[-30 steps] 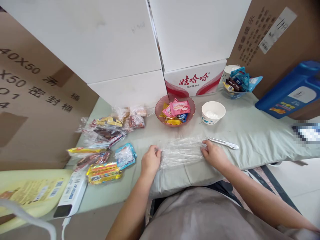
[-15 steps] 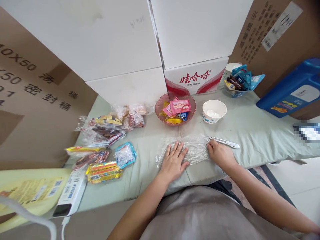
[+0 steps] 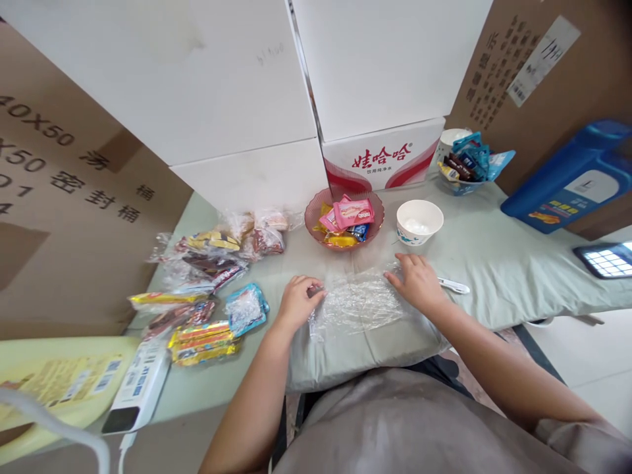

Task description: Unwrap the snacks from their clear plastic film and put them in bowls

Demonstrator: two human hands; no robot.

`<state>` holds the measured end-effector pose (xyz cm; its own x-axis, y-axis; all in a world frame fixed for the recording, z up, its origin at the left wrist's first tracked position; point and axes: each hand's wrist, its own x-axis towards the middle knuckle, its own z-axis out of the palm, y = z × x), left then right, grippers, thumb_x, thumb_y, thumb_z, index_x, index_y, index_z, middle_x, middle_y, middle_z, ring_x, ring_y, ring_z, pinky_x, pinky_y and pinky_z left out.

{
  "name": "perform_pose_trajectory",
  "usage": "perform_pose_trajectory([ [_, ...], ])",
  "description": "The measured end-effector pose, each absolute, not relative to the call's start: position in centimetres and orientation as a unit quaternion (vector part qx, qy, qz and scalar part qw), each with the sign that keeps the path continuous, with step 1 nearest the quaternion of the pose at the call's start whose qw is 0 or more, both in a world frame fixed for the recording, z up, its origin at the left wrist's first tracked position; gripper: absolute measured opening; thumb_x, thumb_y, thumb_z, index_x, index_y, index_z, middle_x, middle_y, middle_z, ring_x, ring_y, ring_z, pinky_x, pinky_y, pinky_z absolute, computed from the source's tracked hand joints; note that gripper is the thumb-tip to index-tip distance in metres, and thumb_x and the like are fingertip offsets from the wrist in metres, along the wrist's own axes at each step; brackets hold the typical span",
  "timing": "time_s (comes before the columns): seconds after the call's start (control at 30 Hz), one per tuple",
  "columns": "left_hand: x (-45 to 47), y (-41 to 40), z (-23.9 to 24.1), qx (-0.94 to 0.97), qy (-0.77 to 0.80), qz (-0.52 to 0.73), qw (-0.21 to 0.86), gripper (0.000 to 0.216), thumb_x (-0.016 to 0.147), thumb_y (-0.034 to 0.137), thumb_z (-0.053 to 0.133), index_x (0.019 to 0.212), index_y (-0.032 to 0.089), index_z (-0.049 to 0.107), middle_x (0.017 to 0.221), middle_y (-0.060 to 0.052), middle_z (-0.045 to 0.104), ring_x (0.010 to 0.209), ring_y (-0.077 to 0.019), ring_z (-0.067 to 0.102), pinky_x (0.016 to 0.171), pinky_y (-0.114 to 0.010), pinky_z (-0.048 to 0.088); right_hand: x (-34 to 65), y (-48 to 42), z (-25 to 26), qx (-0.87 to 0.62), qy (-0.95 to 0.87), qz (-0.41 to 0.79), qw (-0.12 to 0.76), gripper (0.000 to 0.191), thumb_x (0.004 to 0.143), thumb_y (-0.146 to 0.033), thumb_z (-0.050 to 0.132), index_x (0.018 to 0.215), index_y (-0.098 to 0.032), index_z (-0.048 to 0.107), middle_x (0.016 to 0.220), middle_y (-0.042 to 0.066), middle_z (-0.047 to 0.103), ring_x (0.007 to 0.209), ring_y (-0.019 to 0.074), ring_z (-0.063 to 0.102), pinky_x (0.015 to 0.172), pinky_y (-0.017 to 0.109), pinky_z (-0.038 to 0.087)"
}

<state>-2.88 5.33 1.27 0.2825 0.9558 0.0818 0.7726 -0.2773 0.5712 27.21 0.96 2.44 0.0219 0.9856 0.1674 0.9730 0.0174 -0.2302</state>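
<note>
A crinkled clear plastic sheet (image 3: 363, 303) lies flat on the cloth in front of me; whether it is a bag or a film I cannot tell. My left hand (image 3: 299, 304) is at its left edge, thumb and forefinger curled together on the plastic. At the far right corner rests my right hand (image 3: 416, 280), its fingers apart and the thumb by the plastic's edge. Partly covered by that hand, a white utility knife (image 3: 454, 286) lies just to the right. Beyond the plastic stand a pink glass bowl (image 3: 310, 227) of wrapped snacks and a white paper cup (image 3: 419, 224).
Bagged snacks (image 3: 212, 270), yellow packets (image 3: 202, 345) and a blue packet (image 3: 247, 309) lie at left. A white power bank (image 3: 141, 382) and yellow jug (image 3: 64, 375) are nearer. At right are a snack bowl (image 3: 467, 187), blue bottle (image 3: 563, 184) and phone (image 3: 605, 260). Boxes (image 3: 390, 155) stand behind.
My left hand has gone from lying flat on the plastic to its left edge, fingers curled. My right hand has moved left and away from me, its fingers opening off the knife end.
</note>
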Motion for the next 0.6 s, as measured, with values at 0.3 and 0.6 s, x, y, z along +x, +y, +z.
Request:
perform_pose_trajectory([
  [0.3, -2.5, 4.9, 1.7, 0.651, 0.492, 0.321, 0.481, 0.032, 0.071, 0.041, 0.069, 0.066, 0.019, 0.047, 0.135, -0.015, 0.055, 0.108, -0.0236, 0.063, 0.093, -0.040, 0.047, 26.6, 1.3, 2.1, -0.622, -0.743, 0.142, 0.204, 0.006, 0.077, -0.014, 0.059, 0.075, -0.020, 0.058, 0.112, 0.011, 0.063, 0.108, 0.0262, 0.053, 0.095, 0.040, 0.041],
  [0.6, -1.7, 5.7, 2.0, 0.689, 0.502, 0.248, 0.460, 0.015, 0.067, 0.031, 0.067, 0.074, 0.017, 0.064, 0.102, -0.010, 0.071, 0.092, -0.0204, 0.065, 0.081, -0.031, 0.048, 27.1, 1.1, 3.0, -0.569, -0.731, 0.312, 0.211, 0.008, 0.074, -0.015, 0.058, 0.079, -0.020, 0.056, 0.086, 0.001, 0.067, 0.080, 0.0153, 0.061, 0.073, 0.025, 0.043],
])
